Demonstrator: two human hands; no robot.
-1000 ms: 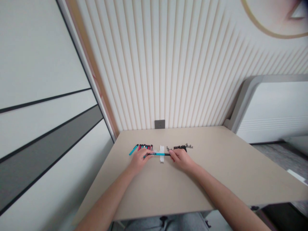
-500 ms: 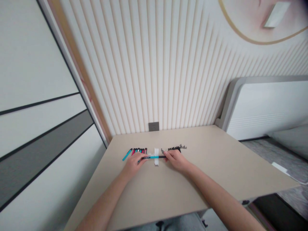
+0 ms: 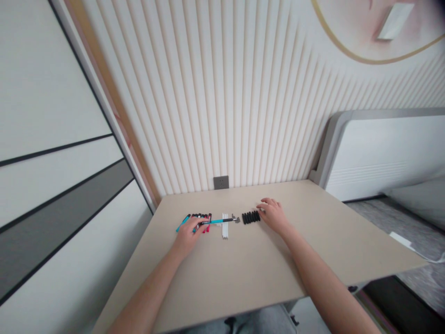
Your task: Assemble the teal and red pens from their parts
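1. here, a left hand (image 3: pixel 187 239) grips a teal-and-black marker (image 3: pixel 215 221) near one end, its barrel running right across white plastic strips (image 3: pixel 225 226).
2. a right hand (image 3: pixel 273 214) rests half open, holding nothing, just beside a row of black pen caps (image 3: pixel 251 217).
3. red and teal markers (image 3: pixel 205 216) lie at the left fingertips on a beige desk (image 3: pixel 264 260).

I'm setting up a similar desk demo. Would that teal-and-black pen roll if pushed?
Slim and round, the teal-and-black pen would probably roll if nudged on the flat desktop. It spans straight from the left hand without sagging, so it is likely stiff, and probably light.
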